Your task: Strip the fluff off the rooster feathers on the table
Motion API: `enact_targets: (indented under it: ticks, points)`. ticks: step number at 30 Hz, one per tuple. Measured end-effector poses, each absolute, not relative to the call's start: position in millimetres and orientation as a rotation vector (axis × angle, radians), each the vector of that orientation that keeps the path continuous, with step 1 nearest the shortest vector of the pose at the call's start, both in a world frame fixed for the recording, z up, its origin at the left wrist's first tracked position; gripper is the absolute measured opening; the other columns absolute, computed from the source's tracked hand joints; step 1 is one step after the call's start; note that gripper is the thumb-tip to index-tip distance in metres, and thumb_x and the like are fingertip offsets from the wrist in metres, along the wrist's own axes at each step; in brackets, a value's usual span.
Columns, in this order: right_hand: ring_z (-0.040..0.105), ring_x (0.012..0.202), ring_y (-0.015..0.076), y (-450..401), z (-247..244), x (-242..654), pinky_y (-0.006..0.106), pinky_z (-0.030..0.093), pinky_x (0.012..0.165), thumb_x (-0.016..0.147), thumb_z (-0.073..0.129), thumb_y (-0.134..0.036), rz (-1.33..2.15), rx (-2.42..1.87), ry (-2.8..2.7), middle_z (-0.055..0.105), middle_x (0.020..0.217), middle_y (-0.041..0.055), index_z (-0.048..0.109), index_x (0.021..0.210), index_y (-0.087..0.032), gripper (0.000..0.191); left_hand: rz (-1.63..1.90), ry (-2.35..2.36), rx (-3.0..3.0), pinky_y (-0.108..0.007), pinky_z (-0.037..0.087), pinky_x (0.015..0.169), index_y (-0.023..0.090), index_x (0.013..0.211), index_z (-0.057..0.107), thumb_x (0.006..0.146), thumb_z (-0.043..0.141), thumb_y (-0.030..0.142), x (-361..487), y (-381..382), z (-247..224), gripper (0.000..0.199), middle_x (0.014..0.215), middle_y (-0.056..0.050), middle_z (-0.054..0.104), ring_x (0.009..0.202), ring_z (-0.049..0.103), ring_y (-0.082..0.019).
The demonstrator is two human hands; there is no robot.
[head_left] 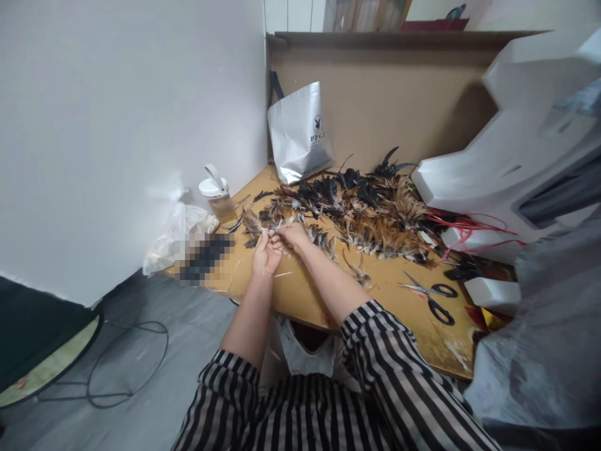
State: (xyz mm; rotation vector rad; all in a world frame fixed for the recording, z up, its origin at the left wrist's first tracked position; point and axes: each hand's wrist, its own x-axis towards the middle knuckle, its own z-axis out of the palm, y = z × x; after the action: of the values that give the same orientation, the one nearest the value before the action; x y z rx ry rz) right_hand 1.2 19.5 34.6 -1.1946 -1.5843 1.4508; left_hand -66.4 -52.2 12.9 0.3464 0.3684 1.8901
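Observation:
My left hand [268,252] is closed, palm partly upward, with its fingertips pinched together above the wooden table. Right beside it, my right hand [293,235] is closed too, and its fingertips meet those of the left. Brownish feathers [252,224] stick out at the fingertips; the exact grip is small and blurred. Beyond the hands lie rows of black feathers [350,181] and golden-brown feathers [375,235] in small bunches. A thin white stick [283,274] lies just right of my left wrist.
Black-handled scissors [429,294] lie spread on the table [319,307] at right. A lidded cup [220,202] and a plastic bag [176,228] stand at left. Behind are a silver bag [298,134] and a cardboard wall [389,94]. White foam [507,144] and red strings [469,230] border the right.

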Motion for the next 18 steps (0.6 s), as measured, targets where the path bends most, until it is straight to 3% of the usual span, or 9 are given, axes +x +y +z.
enact_targets:
  ticks: [3, 8, 18]
  points:
    - [0.028, 0.034, 0.002, 16.6, 46.6, 33.4, 0.016, 0.016, 0.034, 0.06, 0.068, -0.03, 1.721, -1.05, -1.321, 0.041, 0.043, -0.0082, 0.054, 0.065, -0.015, 0.021, 1.871, 0.335, 0.374, -0.011, 0.034, 0.047, 0.016, 0.077, 0.057, 0.081, 0.054, 0.019, -65.9, -53.1, 12.3, 0.006, 0.074, 0.0, 0.056, 0.058, 0.046, -0.002]
    - [0.03, 0.04, 0.0009, 0.0, 59.6, 106.2, 0.014, 0.014, 0.035, 0.055, 0.075, -0.031, 1.976, -0.785, -1.203, 0.044, 0.052, -0.0067, 0.053, 0.068, -0.014, 0.03, 1.704, 0.386, 0.419, -0.011, 0.036, 0.047, 0.015, 0.078, 0.058, 0.076, 0.059, 0.015, -57.3, -51.8, 10.0, 0.002, 0.076, -0.001, 0.058, 0.06, 0.049, -0.003]
    - [0.022, 0.038, 0.001, -20.0, 40.6, 170.0, 0.017, 0.01, 0.038, 0.058, 0.074, -0.032, 1.877, -0.688, -1.185, 0.032, 0.045, -0.0094, 0.054, 0.065, -0.015, 0.027, 1.404, 0.484, 0.548, -0.012, 0.041, 0.048, 0.011, 0.08, 0.06, 0.074, 0.06, 0.012, -18.8, -46.3, 24.2, 0.007, 0.086, -0.006, 0.063, 0.063, 0.055, -0.005]
